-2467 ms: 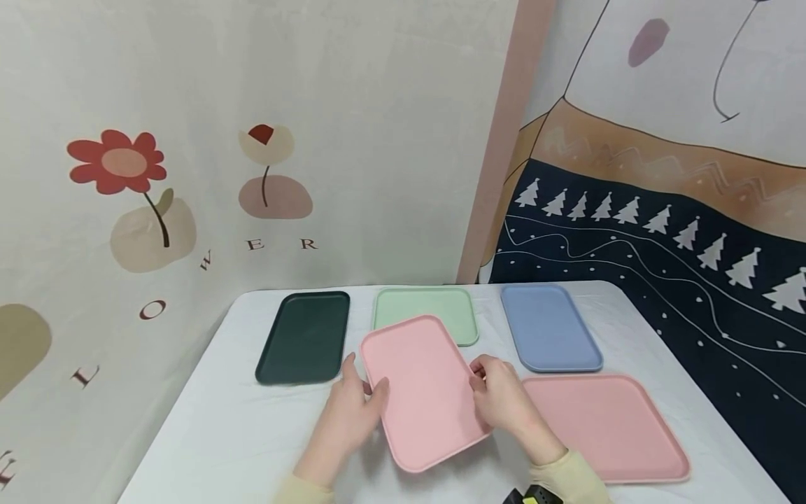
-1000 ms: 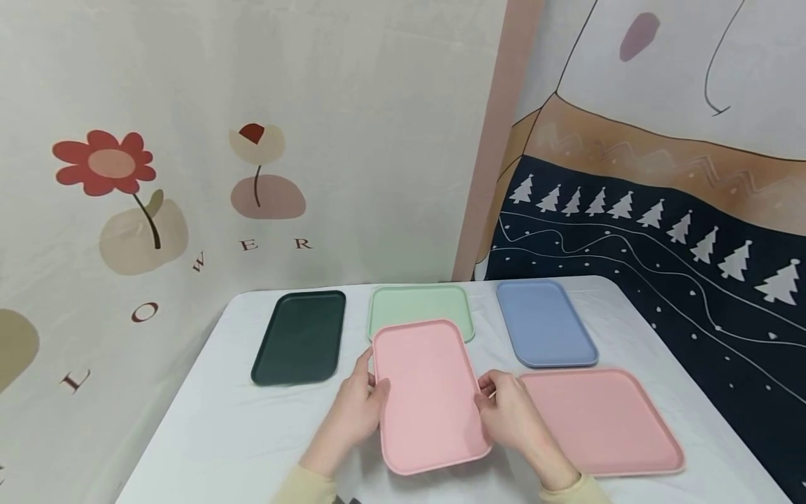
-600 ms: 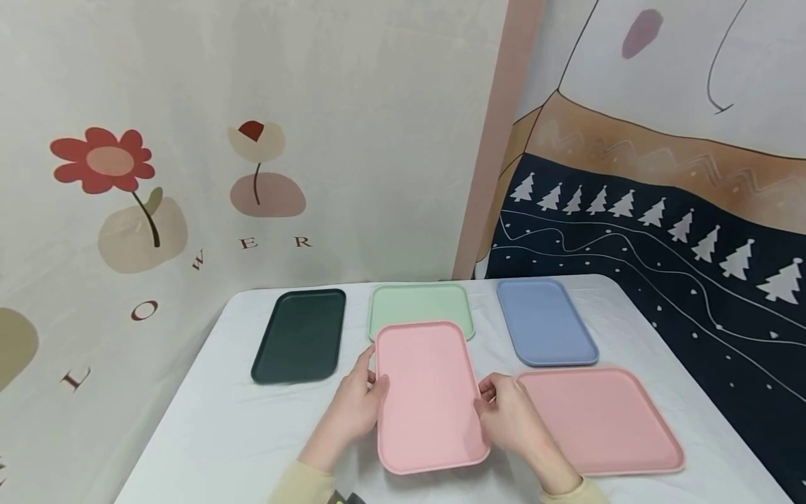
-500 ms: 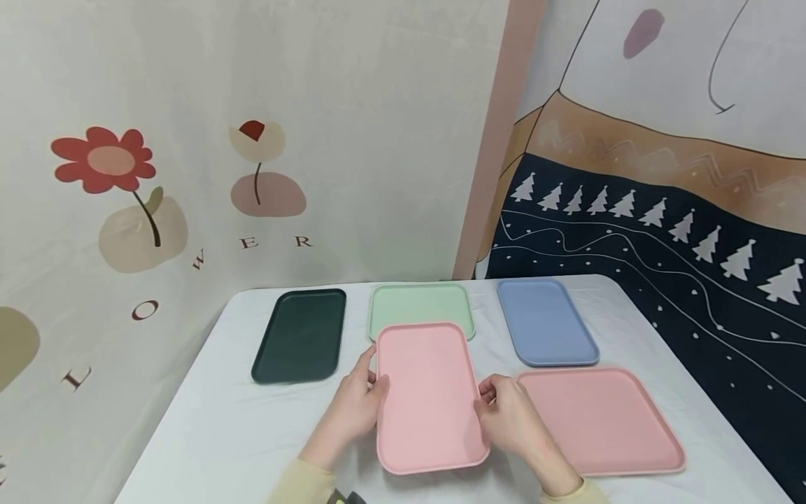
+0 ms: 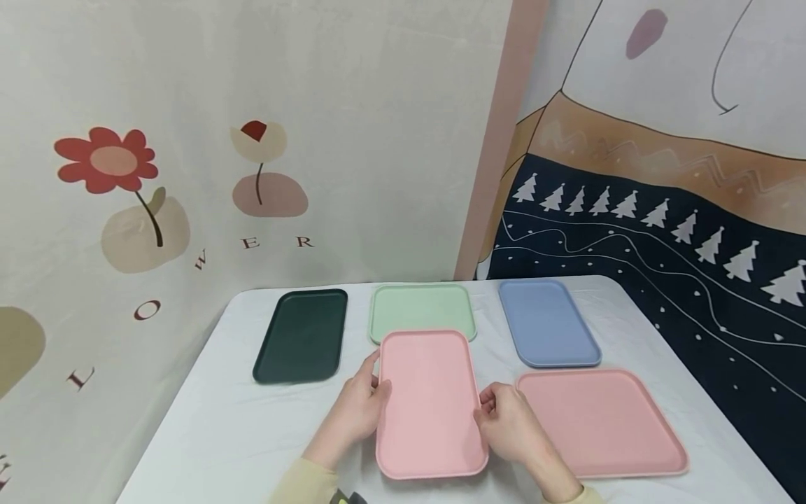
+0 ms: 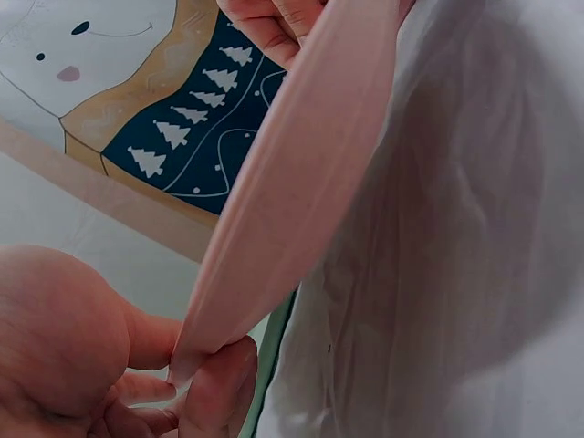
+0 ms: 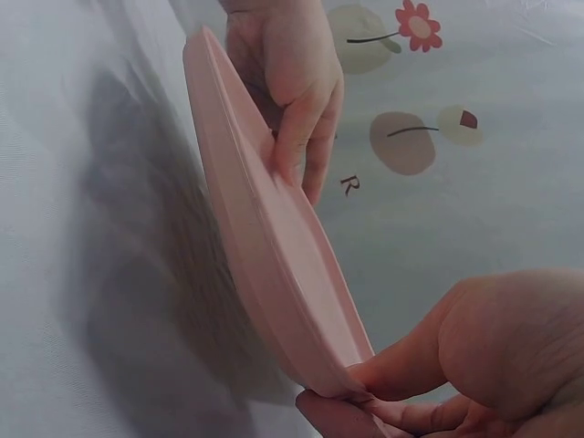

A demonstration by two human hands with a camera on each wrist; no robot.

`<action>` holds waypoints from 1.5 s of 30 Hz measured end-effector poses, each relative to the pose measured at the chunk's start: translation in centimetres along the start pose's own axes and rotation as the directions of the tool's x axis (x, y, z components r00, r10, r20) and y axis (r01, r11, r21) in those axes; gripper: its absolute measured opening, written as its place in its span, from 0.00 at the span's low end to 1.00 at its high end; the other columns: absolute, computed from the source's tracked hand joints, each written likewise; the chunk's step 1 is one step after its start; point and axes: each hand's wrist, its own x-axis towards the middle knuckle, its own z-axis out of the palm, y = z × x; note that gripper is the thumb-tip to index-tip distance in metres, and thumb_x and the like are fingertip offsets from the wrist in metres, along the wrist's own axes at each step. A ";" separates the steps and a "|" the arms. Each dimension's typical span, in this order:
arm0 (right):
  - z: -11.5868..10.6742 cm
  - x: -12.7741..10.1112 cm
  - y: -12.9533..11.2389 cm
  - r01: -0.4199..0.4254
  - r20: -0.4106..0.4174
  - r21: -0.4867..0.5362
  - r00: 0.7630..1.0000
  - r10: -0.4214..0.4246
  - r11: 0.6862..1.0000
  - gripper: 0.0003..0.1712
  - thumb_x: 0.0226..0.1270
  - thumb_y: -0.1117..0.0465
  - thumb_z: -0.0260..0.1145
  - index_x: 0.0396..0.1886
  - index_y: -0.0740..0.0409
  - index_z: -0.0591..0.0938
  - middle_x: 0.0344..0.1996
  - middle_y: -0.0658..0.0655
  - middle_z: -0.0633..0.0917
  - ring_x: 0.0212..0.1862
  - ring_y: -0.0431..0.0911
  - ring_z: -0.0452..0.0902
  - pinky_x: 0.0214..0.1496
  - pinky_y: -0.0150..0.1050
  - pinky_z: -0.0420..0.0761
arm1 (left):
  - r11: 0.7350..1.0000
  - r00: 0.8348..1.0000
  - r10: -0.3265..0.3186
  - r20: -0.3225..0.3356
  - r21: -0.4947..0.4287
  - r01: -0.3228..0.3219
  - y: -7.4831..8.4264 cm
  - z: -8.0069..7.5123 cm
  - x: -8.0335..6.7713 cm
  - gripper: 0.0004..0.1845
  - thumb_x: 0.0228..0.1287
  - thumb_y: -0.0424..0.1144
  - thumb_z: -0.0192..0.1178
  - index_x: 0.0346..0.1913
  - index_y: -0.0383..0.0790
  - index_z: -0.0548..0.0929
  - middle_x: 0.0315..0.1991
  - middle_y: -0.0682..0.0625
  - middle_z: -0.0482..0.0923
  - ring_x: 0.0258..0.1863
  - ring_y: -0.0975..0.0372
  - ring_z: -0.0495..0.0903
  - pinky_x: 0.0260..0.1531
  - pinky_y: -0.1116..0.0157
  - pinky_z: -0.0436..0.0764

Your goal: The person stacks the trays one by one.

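Note:
Both hands hold a light pink rectangular tray [image 5: 432,406] above the white table, its long side pointing away from me. My left hand [image 5: 356,409] grips the left rim, thumb on the upper face and fingers beneath; the left wrist view shows that pinch at the tray's [image 6: 274,192] edge. My right hand [image 5: 511,423] pinches the right rim between thumb and fingers. In the right wrist view the tray [image 7: 265,228] hangs clear of the cloth, over its shadow. Its far end covers part of a mint green tray [image 5: 423,308].
On the white-covered table [image 5: 208,441] lie a dark green tray [image 5: 302,336] at the left, a blue tray [image 5: 549,323] at the back right and a second pink tray [image 5: 604,423] at the right, close to my right hand. A printed cloth wall [image 5: 378,140] stands behind.
The held pink tray has turned from a slant to nearly straight and come slightly lower and nearer. Both hands have kept their grip on it. The other trays have stayed in place.

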 end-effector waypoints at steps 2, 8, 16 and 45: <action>0.0 -0.1 0.1 -0.002 0.000 -0.002 1.000 0.002 1.000 0.06 0.59 0.75 0.69 0.33 0.64 0.82 0.23 0.51 0.79 0.24 0.43 0.75 0.26 0.35 0.77 | 1.000 1.000 0.002 0.002 0.004 -0.002 0.0 0.1 0.0 0.33 0.80 0.35 0.55 0.80 0.29 0.59 0.38 0.46 0.81 0.30 0.61 0.79 0.33 0.58 0.81; 0.2 -0.4 0.4 -0.003 0.012 0.008 1.000 0.003 1.000 0.06 0.59 0.75 0.69 0.33 0.65 0.81 0.24 0.51 0.78 0.25 0.43 0.74 0.26 0.35 0.76 | 1.000 1.000 0.003 0.008 0.011 -0.003 -0.1 0.3 -0.1 0.33 0.80 0.34 0.55 0.80 0.27 0.59 0.36 0.47 0.79 0.29 0.61 0.78 0.32 0.58 0.80; 0.2 -0.7 0.7 -0.017 0.048 0.023 0.999 0.016 1.000 0.06 0.60 0.74 0.69 0.33 0.64 0.80 0.24 0.52 0.78 0.25 0.43 0.74 0.25 0.35 0.76 | 0.999 1.000 -0.001 0.015 0.051 0.000 -0.3 0.5 -0.5 0.33 0.80 0.35 0.55 0.80 0.28 0.60 0.36 0.48 0.81 0.31 0.61 0.79 0.38 0.55 0.81; 0.6 -1.4 2.4 0.008 0.124 0.046 0.992 -0.013 0.999 0.08 0.61 0.75 0.69 0.32 0.63 0.78 0.23 0.52 0.77 0.25 0.43 0.74 0.24 0.34 0.75 | 0.988 0.998 -0.067 0.002 0.136 0.066 -0.4 2.0 -1.1 0.33 0.79 0.37 0.56 0.80 0.27 0.61 0.71 0.29 0.72 0.71 0.39 0.71 0.70 0.42 0.68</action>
